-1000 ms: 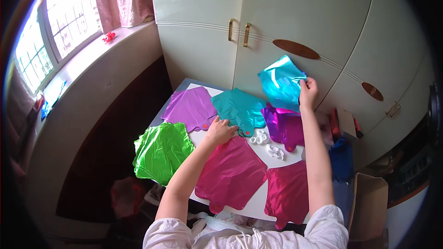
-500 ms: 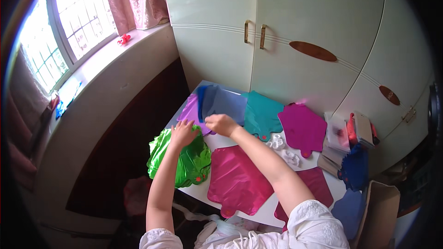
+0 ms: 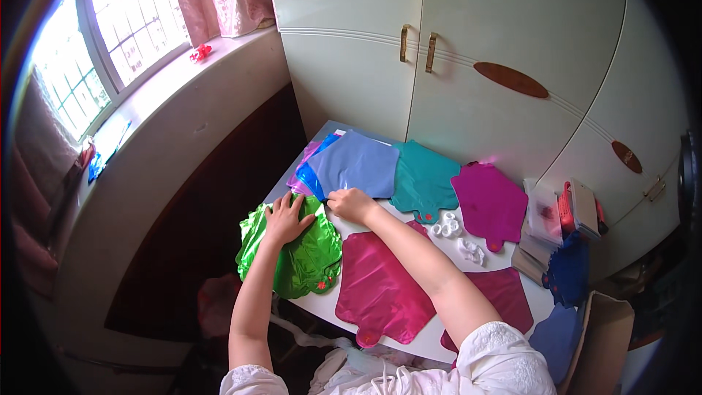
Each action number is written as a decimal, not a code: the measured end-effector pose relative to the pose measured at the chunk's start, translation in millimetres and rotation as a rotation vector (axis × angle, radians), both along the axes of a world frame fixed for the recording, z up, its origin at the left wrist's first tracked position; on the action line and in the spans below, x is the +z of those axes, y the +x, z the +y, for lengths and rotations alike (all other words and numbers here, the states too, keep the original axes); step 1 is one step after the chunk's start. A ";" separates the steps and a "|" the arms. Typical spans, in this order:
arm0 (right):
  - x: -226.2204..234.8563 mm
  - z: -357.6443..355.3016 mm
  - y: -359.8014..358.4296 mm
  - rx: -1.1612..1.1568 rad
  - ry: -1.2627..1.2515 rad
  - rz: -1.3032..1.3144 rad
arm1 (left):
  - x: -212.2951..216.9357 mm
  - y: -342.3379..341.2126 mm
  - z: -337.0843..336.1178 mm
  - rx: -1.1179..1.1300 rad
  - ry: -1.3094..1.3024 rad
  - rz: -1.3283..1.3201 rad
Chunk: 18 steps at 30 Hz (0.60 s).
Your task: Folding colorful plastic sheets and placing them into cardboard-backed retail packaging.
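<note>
My left hand (image 3: pixel 286 221) lies with fingers spread on a stack of shiny green foil sheets (image 3: pixel 311 260), shaped like flat, uninflated balloons, at the table's left edge. Just to its right, my right hand (image 3: pixel 354 206) is closed, its fingers pinching at the lower corner of a bright blue foil balloon (image 3: pixel 313 179); the exact grip is hidden. A grey-blue foil balloon (image 3: pixel 358 164) overlaps the bright blue one, and a purple one (image 3: pixel 296 181) peeks out underneath. Under my right forearm lies a crimson foil balloon (image 3: pixel 380 289).
Farther right lie a teal balloon (image 3: pixel 424 179), a magenta one (image 3: pixel 491 205), white tape-like rolls (image 3: pixel 447 227) and a crumpled white piece (image 3: pixel 471 251). Boxes and books (image 3: pixel 563 208) stand at the table's right end, near an open cardboard box (image 3: pixel 603 336). White cupboard doors (image 3: pixel 512 22) rise behind.
The blue foil, lifted and blurred before, now lies flatter at the back left, with the grey-blue one spread over it. My left hand has slid slightly down on the green stack. The view has shifted a little.
</note>
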State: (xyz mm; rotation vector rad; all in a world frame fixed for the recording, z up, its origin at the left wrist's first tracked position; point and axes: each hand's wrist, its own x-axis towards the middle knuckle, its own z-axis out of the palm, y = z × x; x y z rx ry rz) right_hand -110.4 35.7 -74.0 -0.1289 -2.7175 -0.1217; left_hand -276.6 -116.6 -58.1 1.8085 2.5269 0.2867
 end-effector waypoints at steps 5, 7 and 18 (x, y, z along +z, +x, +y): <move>-7.6 7.5 -2.7 -0.172 -0.473 0.207 | -1.3 0.8 -9.8 -0.006 0.026 0.055; -2.5 10.5 -2.3 -0.233 -0.585 0.229 | 3.5 2.9 -9.8 -0.048 0.093 0.091; -1.5 17.1 -6.0 -0.405 -0.957 0.453 | 16.5 24.8 26.7 -0.239 0.045 0.013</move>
